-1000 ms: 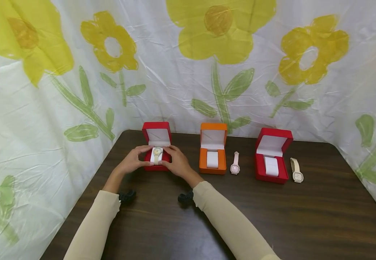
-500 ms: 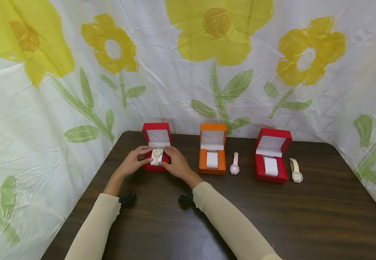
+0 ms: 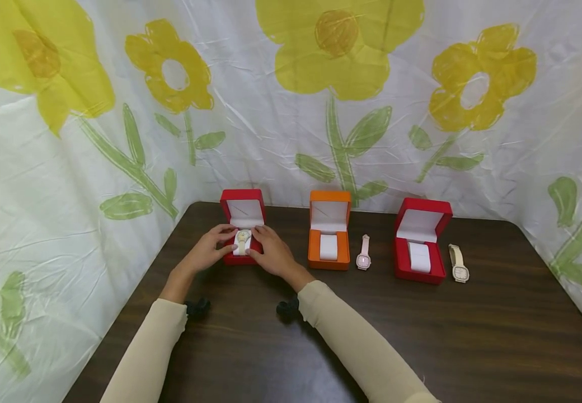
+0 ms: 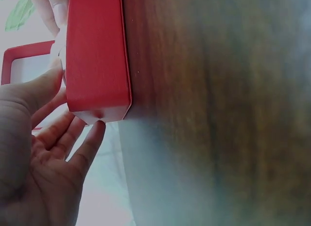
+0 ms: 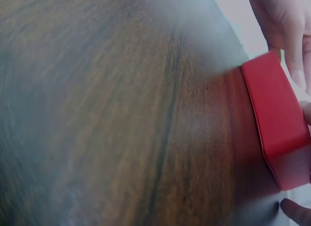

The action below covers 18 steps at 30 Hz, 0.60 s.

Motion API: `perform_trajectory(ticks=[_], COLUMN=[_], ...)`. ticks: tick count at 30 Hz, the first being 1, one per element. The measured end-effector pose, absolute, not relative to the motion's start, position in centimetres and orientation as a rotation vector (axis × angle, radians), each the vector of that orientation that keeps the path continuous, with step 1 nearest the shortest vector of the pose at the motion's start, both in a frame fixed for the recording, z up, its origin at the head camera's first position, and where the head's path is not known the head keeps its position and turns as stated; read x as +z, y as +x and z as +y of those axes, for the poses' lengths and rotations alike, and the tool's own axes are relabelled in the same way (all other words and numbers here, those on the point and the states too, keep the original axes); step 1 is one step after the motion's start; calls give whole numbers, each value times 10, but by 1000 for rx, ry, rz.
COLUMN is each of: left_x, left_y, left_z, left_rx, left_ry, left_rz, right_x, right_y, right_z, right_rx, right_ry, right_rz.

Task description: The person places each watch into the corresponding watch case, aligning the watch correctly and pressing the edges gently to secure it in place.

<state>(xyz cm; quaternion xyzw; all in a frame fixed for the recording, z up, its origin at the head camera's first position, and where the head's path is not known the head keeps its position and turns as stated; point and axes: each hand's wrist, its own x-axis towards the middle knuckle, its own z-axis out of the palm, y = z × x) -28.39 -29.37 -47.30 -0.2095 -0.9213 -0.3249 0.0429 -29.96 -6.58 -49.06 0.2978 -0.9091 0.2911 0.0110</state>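
On the left of the table stands a red watch box (image 3: 229, 259) with its lid raised. Inside it sits a white cushion (image 3: 235, 251) bearing a cream-strapped watch (image 3: 243, 238), dial toward the lid. My left hand (image 3: 205, 250) holds the cushion's left side between thumb and index finger. On the opposite side, my right hand (image 3: 276, 254) does the same. In the left wrist view, other fingers of the left hand (image 4: 51, 175) spread beside the outer wall of the red box (image 4: 97, 51). The right wrist view shows only part of the right hand's fingers (image 5: 297, 212).
An orange watch box (image 3: 314, 256) stands open in the middle with a bare white cushion; a pink watch (image 3: 364, 254) lies beside it. Farther right are another open red box (image 3: 403, 268) and a cream watch (image 3: 458, 264). A flowered curtain (image 3: 271, 145) hangs behind the table (image 3: 331, 336).
My left thumb has shifted slightly up along the cushion's edge. Both hands otherwise stay in place, and the boxes and loose watches have not moved.
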Motion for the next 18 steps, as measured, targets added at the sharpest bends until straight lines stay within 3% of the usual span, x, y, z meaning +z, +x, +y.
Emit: perform_trajectory(ticks=[9,18], left_x=[-472,-462], left_y=[-274,-265], left_z=[-294,-297], left_rx=[-1115,-1148], left_ry=[-563,-311], left_rz=[-2817,-2899], right_x=[-491,-459], right_y=[-301,-314], right_z=[-60,-55], right_rx=[1219,1414], right_ry=[844,597], right_rz=[-2630,-2195])
